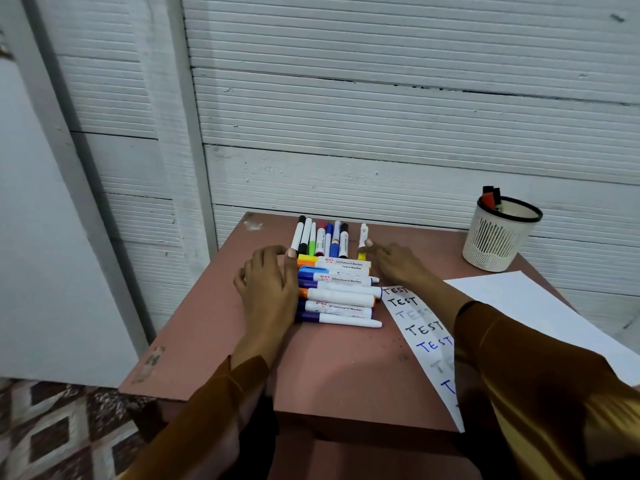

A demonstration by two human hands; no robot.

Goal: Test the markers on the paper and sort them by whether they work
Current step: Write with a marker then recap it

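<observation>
Left hand [266, 285] fingers straight against stacked markers [337, 292], right hand [394, 263] fingers relaxed — touching yellow marker [362, 241].

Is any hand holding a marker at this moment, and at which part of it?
Nothing is held. The left hand rests flat against the cap ends of the stacked markers. The right hand only touches the yellow marker with a fingertip near its middle.

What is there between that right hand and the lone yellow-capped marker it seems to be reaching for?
Nothing visible. The right hand has its fingertips right at the yellow-capped marker, which lies apart from the row of markers to its left. The pen cup stands well off to the right.
</observation>
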